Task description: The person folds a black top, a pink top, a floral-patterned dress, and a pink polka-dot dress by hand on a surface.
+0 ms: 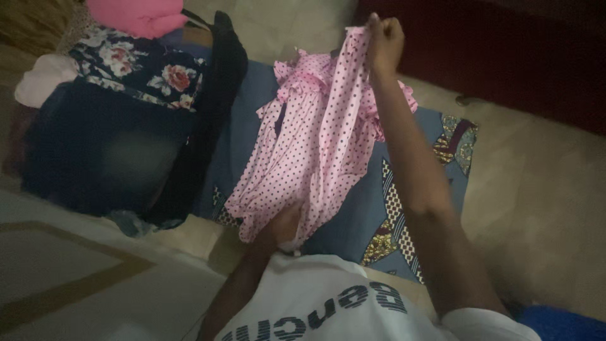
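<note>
Over the blue patterned cloth [366, 208] spread on the floor, the pink polka-dot garment [315, 151] hangs stretched between both hands. The right hand [384, 39] is up high and far out, fingers pinched shut on the top edge of the fabric, arm nearly straight. The left hand [285, 224] is down low, close to the body, closed into the bottom hem, though folds of the garment cover most of it, so exactly how the fingers sit I cannot tell. The garment's frilled part [297, 72] droops off to the left of the raised hand, loose and unsupported.

To the left, a heap of clothes: a dark floral piece [142, 66], a long black item [218, 82] lying along the cloth's edge, a plain pink one [136, 14] at the top, something pale [41, 76] at the far side, and a dark navy bundle [101, 151] beneath.

The risk as I read it: that top pinch takes only a narrow bit of fabric, and slippery material could slide out, dropping the garment in a crumple. The loose frill could also fold under unseen. The light is dim, so creases would be easy to miss.
</note>
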